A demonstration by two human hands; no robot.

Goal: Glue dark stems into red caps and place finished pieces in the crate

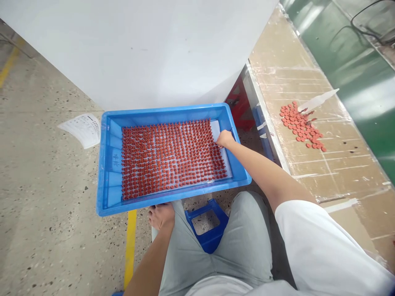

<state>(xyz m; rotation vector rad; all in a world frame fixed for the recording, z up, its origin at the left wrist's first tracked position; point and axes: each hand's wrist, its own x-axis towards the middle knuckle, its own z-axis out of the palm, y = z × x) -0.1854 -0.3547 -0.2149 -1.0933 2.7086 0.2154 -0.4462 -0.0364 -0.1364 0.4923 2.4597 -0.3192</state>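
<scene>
A blue plastic tray lies across the view above my knees. Inside it, many small red-brown pointed parts stand upright in close rows on a white sheet. My right hand reaches into the tray's right end, at the edge of the rows. Its fingers are pinched together, and whatever is between them is hidden. Just below the tray's front rim is my left hand, back upward beside my left knee. The tray's edge and the hand itself hide most of its fingers.
On the cardboard-covered bench at right lies a pile of red round pieces with a white pointed strip. A white panel stands behind the tray. A printed paper is at left; a blue stool shows between my legs.
</scene>
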